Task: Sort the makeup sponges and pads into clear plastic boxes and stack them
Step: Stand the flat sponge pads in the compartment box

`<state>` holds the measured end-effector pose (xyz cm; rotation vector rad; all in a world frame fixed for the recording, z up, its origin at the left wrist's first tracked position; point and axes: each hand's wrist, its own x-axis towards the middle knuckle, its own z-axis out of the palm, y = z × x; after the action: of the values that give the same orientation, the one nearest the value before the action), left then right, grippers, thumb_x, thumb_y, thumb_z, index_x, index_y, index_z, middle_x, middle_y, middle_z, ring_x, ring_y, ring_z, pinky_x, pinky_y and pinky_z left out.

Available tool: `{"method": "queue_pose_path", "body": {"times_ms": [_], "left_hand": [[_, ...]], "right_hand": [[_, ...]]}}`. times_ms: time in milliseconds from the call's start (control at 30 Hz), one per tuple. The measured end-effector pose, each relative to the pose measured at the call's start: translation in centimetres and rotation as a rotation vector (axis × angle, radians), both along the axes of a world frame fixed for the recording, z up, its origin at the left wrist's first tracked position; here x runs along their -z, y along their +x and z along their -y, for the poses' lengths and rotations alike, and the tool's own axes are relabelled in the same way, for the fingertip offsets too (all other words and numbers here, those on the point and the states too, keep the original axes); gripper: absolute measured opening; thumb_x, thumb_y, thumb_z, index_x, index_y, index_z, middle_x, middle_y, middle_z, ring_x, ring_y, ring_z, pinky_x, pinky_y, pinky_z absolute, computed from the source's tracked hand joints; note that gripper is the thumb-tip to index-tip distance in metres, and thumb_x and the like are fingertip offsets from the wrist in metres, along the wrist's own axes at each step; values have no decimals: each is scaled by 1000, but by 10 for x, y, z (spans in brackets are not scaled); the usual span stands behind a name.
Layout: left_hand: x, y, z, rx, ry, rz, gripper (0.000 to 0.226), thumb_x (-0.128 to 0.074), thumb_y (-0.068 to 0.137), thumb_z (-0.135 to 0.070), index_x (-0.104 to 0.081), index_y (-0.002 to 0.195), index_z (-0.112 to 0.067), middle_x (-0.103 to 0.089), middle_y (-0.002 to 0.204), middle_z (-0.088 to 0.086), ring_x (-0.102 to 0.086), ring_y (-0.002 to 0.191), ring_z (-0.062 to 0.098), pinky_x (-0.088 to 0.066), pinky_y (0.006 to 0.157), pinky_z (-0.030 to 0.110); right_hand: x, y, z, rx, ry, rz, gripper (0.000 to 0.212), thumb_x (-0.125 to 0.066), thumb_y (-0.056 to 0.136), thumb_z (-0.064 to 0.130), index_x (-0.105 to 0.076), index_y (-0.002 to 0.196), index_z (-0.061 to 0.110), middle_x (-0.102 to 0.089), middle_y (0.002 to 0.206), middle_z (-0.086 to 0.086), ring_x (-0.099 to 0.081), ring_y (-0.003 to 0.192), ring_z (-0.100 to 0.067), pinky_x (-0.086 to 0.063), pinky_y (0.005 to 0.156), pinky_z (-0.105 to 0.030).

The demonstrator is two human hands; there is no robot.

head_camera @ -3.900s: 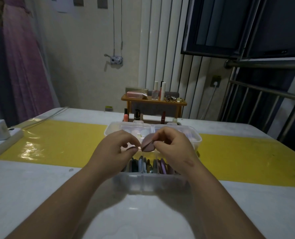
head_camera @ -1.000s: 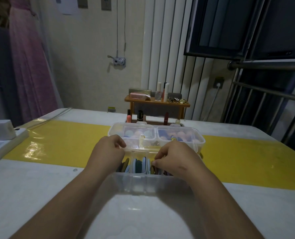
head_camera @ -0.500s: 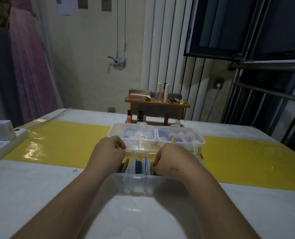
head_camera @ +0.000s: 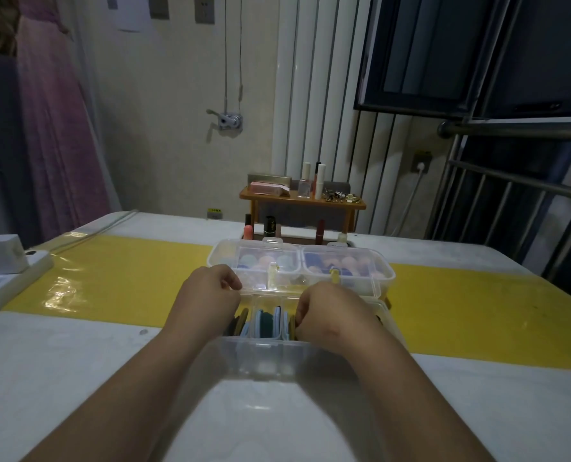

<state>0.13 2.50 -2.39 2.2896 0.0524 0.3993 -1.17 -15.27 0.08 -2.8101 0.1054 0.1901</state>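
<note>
Both grips have dropped since a few seconds back, when they held a round pad up over the open box (head_camera: pixel 264 356). Now the left grip (head_camera: pixel 210 295) and right grip (head_camera: pixel 330 311) are down in it. The pads (head_camera: pixel 264 323) stand on edge in a row inside the open box, between the two grips. Right grip is clenched onto the right end of the row. Left grip is curled at the left end, honestly can't tell if it's got anything.

My worry: the row looks packed tight, so squeezing harder could pop a pad out or tip them flat, and a push could shove the closed boxes (head_camera: pixel 344 271) just behind it.

The open box sits on a white table (head_camera: pixel 77 361), with a glossy yellow strip (head_camera: pixel 127 268) under its far side. Behind it there's a little wooden shelf (head_camera: pixel 302 200) of cosmetics, far left a power strip (head_camera: pixel 7 271) and a pink curtain (head_camera: pixel 60 128), and a dark window (head_camera: pixel 427 45) up to the right
</note>
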Motion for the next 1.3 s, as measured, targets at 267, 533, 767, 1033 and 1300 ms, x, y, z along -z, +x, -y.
{"method": "queue_pose_path", "body": {"times_ms": [267, 533, 767, 1033, 1300], "left_hand": [[-3, -4, -2, -22, -114, 8, 24, -60, 81, -3, -50, 91, -22, -60, 87, 0, -65, 71, 25, -58, 67, 48], [-5, -3, -2, -71, -372, -21, 22, -58, 87, -7, -45, 102, -18, -60, 89, 7, -61, 77, 28, -54, 68, 46], [-5, -5, -1, -118, -511, -32, 20, -66, 80, -14, -51, 93, -17, -65, 89, 11, -64, 81, 34, -56, 72, 49], [-1, -1, 3, -104, -516, -65, 13, -60, 87, -10, -56, 97, -18, -63, 89, 9, -61, 74, 28, -50, 62, 38], [0, 3, -7, -117, -532, -24, 31, -61, 88, 0, -53, 109, -20, -68, 95, 4, -65, 80, 24, -55, 69, 41]], "right_hand": [[-4, -14, 6, -108, 43, 97, 12, -65, 81, 21, -73, 90, 23, -69, 85, 1, -64, 81, -19, -58, 80, -36], [-12, -21, 30, -55, 324, 304, 11, -62, 87, 21, -69, 82, 28, -67, 82, 6, -63, 76, -13, -56, 68, -33], [-11, -15, 52, 339, 0, 496, 27, -54, 91, 29, -69, 112, 21, -56, 117, -8, -54, 102, -28, -47, 80, -33], [-9, -14, 55, 403, 50, 314, 37, -49, 91, 23, -57, 127, 16, -48, 123, -11, -51, 85, -27, -41, 68, -31], [-9, -18, 45, 320, 159, 427, 23, -52, 86, 10, -58, 107, 17, -55, 119, -9, -47, 81, -24, -34, 58, -29]]}}
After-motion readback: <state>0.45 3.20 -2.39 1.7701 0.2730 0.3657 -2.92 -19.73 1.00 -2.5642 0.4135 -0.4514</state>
